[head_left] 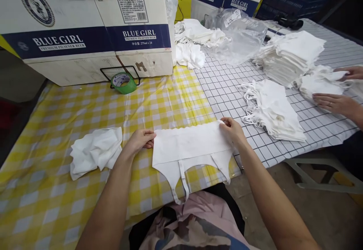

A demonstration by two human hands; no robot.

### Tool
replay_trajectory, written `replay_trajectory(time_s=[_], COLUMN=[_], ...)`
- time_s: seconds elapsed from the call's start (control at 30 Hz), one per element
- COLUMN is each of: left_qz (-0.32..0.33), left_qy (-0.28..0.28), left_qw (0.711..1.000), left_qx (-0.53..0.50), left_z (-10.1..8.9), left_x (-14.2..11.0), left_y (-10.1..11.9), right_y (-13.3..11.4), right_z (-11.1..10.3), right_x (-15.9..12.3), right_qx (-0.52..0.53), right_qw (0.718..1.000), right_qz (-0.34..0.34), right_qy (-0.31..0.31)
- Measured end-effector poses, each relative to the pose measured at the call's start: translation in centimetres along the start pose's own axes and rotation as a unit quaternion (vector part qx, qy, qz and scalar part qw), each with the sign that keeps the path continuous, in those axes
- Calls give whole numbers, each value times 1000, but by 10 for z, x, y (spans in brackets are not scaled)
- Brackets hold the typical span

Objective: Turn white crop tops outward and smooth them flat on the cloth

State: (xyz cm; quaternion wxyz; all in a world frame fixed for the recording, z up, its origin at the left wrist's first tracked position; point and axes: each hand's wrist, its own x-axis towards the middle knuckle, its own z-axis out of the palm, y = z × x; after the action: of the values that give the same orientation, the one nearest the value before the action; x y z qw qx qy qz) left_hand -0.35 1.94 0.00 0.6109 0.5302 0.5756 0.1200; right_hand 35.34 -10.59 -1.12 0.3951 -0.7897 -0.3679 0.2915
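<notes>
A white strappy camisole [190,144] lies flat at the table's front edge, its scalloped hem away from me and its shoulder straps hanging toward my lap. My left hand [141,141] pinches the hem's left corner between thumb and fingers. At the opposite corner, my right hand [233,129] grips the fabric the same way, so the hem is stretched straight between both hands. Left of my left forearm rests a crumpled white garment [96,150] on the yellow checked tablecloth [51,129].
Large beer cartons [85,53] stand at the back. A green tape roll [124,83] sits before them. Stacked white garments [292,55], a strappy pile [273,108] and clear plastic bags [238,34] occupy the grid cloth [224,87]. A co-worker's hands [337,102] touch white garments at right.
</notes>
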Motion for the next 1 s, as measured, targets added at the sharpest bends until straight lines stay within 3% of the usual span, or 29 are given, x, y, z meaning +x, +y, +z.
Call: replay_trajectory(time_s=[0.23, 0.77, 1.0], left_qz=[20, 5, -6], left_qy=[-32, 28, 18], left_qw=[999, 1000, 1000], left_qx=[-1, -13, -16], left_z=[-4, 1, 0], left_x=[-13, -4, -3], left_y=[1, -4, -1], right_y=[0, 1, 4], right_z=[1, 1, -1], right_x=[-1, 2, 4], right_qx=[-9, -30, -12], right_qw=[1000, 1000, 1000], right_qz=[-1, 1, 1], right_qy=[2, 9, -3])
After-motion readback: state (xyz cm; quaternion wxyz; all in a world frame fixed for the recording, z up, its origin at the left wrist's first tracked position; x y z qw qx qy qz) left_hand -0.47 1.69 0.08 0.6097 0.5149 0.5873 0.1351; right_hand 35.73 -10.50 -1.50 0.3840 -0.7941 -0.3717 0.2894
